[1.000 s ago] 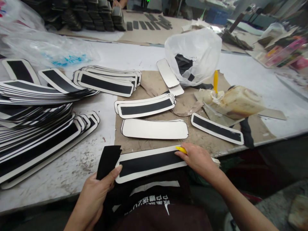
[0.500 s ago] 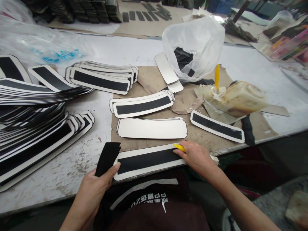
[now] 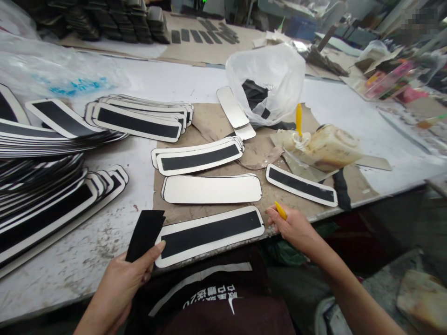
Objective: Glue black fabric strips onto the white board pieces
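Note:
My left hand point(image 3: 134, 270) is closed on a few black fabric strips point(image 3: 145, 232). Its thumb presses the left end of a white, black-edged panel point(image 3: 213, 235) lying at the table's front edge, with a black strip along its middle. Just off that panel's right end, my right hand point(image 3: 291, 225) grips a brush with a yellow handle point(image 3: 281, 211); the brush head is hidden by the hand. Beyond the panel lie a plain white panel pile point(image 3: 213, 188) and a pile of panels with black strips point(image 3: 200, 157).
Tall stacks of panels point(image 3: 45, 214) occupy the left, with another pile point(image 3: 139, 122) behind. A single panel point(image 3: 302, 185) lies to the right, near a stained plastic container point(image 3: 333, 146) with a yellow handle point(image 3: 299, 120) standing beside it. A white plastic bag point(image 3: 282, 79) holds black pieces.
My right hand with the brush has moved off the panel's right end, which now shows whole. My left hand still holds the strips and the panel. The view has shifted slightly.

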Demonstrator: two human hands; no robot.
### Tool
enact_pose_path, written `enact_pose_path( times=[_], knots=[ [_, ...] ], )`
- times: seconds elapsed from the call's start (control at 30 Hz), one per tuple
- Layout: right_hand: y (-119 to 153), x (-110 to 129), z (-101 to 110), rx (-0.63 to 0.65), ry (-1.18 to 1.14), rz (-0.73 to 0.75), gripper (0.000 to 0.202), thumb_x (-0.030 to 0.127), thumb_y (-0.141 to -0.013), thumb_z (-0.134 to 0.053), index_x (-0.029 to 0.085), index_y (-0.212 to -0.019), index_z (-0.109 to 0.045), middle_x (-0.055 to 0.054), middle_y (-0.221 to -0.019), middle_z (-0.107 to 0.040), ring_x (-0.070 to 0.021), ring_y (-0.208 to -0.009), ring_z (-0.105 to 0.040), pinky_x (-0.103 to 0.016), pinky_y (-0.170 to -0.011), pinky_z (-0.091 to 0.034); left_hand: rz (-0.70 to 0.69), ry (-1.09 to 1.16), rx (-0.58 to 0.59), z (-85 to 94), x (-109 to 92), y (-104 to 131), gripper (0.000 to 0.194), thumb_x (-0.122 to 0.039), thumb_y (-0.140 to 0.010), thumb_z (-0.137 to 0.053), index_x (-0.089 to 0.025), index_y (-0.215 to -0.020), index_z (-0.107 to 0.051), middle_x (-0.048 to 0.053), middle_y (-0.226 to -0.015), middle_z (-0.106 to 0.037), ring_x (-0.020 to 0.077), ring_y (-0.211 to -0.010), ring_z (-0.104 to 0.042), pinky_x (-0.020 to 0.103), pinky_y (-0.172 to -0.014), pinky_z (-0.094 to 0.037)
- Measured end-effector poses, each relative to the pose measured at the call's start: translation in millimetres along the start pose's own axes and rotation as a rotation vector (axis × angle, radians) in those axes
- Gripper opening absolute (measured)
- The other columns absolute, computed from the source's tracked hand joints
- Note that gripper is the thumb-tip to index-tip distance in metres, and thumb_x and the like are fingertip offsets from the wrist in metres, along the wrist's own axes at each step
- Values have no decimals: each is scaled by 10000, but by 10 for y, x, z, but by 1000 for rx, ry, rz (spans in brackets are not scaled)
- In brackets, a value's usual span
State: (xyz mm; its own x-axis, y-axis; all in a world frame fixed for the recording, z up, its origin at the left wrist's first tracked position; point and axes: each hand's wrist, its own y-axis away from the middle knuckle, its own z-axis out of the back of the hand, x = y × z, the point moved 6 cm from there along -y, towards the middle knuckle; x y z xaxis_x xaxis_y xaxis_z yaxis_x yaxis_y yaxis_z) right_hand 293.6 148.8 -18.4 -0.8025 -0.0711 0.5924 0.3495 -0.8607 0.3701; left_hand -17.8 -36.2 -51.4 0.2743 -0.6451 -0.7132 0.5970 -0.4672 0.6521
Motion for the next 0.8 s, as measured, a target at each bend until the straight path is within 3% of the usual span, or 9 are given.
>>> enact_pose_path(
  times=[0.2, 0.37, 0.47, 0.57, 0.8],
  knots=[
    [50, -2, -316, 199, -413, -159, 483, 636, -827, -412, 166, -729, -465, 11, -523, -549, -75, -379, -422, -193, -403, -281, -15, 133, 77, -42, -25, 25, 546, -463, -469, -806, -190, -464, -334, -72, -413, -339, 53, -411, -276, 193, -404, -200],
    [170, -28, -376, 169, -858, -285, 451, 610, -736, -604, 189, -729, -443, 57, -480, -464, -59, -395, -378, -165, -395, -272, 60, 315, 231, -114, -27, 112, 498, -407, -478, -823, -171, -474, -385, -69, -408, -358, 40, -410, -278, 178, -410, -218],
    [210, -70, -405, 169, -1043, -333, 428, 549, -744, -644, 191, -669, -421, 61, -455, -405, -52, -397, -334, -166, -398, -293, 115, 453, 339, -174, 6, 148, 442, -368, -500, -821, -153, -485, -435, -66, -409, -370, 34, -404, -288, 170, -412, -223],
    [218, -93, -410, 154, -1053, -347, 429, 538, -757, -638, 187, -636, -423, 54, -445, -387, -51, -397, -317, -171, -393, -306, 103, 501, 368, -188, 21, 163, 438, -363, -502, -823, -147, -485, -442, -67, -411, -367, 30, -400, -282, 167, -404, -209],
    [195, -8, -346, 98, -934, -231, 486, 624, -698, -640, 173, -675, -462, 44, -479, -460, -53, -399, -396, -156, -366, -308, 31, 301, 219, -58, 9, 180, 464, -437, -521, -811, -167, -522, -433, -62, -437, -402, 60, -415, -334, 184, -409, -286]
  ],
)
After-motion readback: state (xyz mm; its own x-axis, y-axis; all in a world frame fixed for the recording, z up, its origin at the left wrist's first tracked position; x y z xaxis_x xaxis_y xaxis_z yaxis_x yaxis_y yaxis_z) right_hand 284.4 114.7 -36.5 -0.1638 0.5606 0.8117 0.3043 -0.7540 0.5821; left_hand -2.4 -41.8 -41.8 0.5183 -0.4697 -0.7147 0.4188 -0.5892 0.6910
